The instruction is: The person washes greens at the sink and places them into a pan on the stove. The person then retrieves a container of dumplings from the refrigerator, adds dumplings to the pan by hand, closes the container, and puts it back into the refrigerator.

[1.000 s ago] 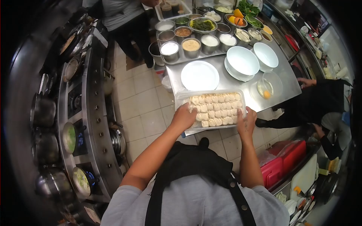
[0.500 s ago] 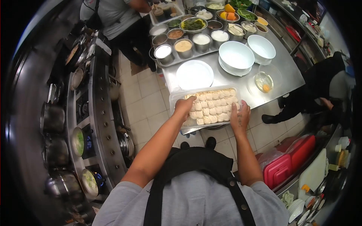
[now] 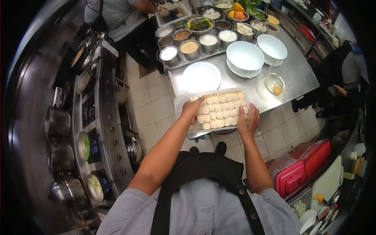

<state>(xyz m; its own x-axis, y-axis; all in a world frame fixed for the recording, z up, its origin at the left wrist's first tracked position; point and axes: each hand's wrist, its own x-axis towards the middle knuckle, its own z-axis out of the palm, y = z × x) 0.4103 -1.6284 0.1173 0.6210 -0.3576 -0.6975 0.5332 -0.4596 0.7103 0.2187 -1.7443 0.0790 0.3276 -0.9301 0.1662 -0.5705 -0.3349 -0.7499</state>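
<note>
Clamping a clear plastic container (image 3: 181, 101) of dumplings (image 3: 219, 111) between left hand (image 3: 190, 109) and right hand (image 3: 249, 118) at the table's (image 3: 299, 78) near edge, hiding most left fingers underneath, near a bowl (image 3: 266, 85) of raw egg (image 3: 277, 90).

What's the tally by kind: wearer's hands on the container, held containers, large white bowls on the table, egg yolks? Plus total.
Hands: 2 (left hand, right hand)
Clear plastic container, held: 1
Large white bowls on the table: 2
Egg yolk: 1
Total: 6
</note>
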